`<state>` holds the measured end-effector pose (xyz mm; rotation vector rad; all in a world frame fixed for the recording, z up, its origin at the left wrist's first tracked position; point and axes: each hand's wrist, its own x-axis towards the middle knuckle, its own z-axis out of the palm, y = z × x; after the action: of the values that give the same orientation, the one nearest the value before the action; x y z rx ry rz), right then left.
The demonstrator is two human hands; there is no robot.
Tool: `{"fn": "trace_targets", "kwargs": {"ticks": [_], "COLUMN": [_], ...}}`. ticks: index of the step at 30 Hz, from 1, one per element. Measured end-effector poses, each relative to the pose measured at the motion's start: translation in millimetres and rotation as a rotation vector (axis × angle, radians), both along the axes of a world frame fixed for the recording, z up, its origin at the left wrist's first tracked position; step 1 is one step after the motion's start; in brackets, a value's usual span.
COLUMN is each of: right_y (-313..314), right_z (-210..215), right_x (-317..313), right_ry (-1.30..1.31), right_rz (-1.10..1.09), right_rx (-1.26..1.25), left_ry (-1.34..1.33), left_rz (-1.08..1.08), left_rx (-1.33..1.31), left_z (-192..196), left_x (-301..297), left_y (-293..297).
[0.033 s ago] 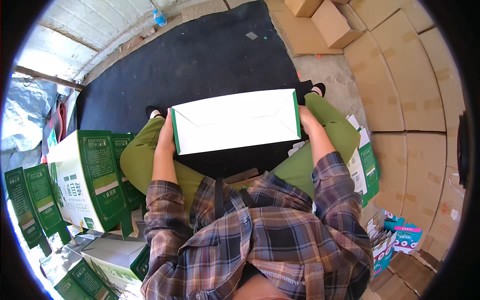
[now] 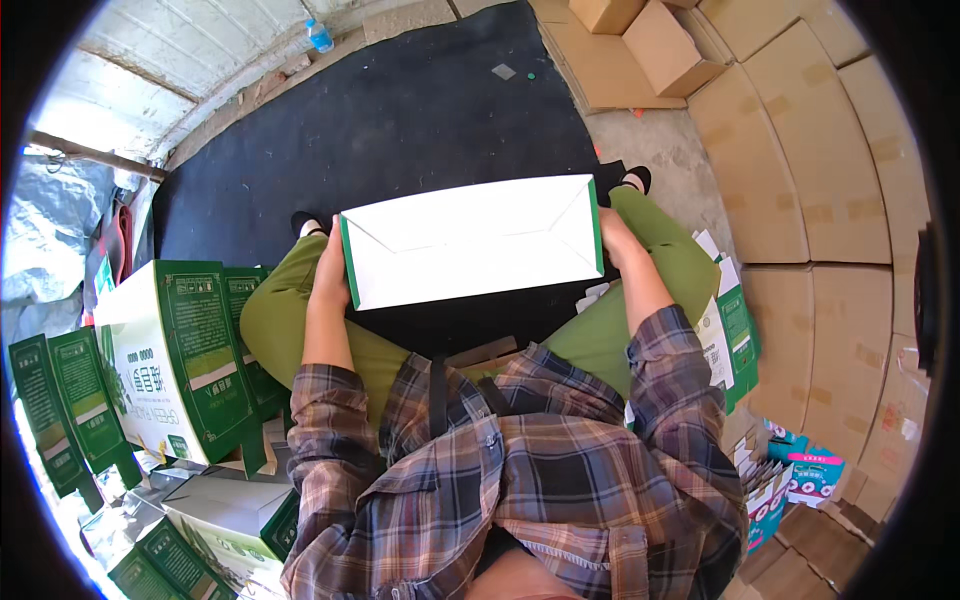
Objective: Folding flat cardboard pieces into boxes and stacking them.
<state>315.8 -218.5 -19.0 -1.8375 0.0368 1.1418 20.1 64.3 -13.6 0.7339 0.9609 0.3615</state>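
Observation:
Between my two hands is a carton [image 2: 475,245] with a white face towards me and green edges at both ends. Fold lines run in from its corners and along its middle. My left hand [image 2: 330,262] grips the carton's left end, and my right hand [image 2: 618,240] grips the right end. Most of the fingers are hidden behind the ends. The carton is held level above my lap, between my green-trousered knees, over a black mat [image 2: 400,120].
White-and-green cartons [image 2: 140,370] with open flaps stand at my left. More green-and-white cartons [image 2: 735,330] lie by my right knee. Stacked brown boxes [image 2: 800,330] wall the right side. An open brown box [image 2: 670,50] and a blue bottle [image 2: 319,36] are farther off.
The carton has shifted very slightly, with both hands still on its ends. Nothing else has visibly moved.

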Motion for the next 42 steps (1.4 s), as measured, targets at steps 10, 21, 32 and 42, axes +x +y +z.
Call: {"fn": "trace_targets", "kwargs": {"ticks": [10,21,32,42], "right_y": [-2.7,-9.5,-8.2,-9.7], "right_z": [24.6,-19.1,22.4,10.8], "right_x": [4.6,1.8,-17.3,-12.4], "right_ry": [-0.149,-0.093,-0.21,-0.129], "right_rz": [-0.194,0.176,0.14,0.241], "right_rx": [0.432,-0.106,-0.033,0.138], "left_ry": [-0.096,0.406,0.327,0.333], "left_rz": [0.18,-0.145,-0.222,-0.712], "left_rx": [0.284,0.124,0.463,0.623], "left_z": [5.1,-39.7,0.7,17.3], "left_x": [-12.3,-22.1,-13.8,-19.6], "left_y": [6.4,6.1,-9.3,-9.2]}}
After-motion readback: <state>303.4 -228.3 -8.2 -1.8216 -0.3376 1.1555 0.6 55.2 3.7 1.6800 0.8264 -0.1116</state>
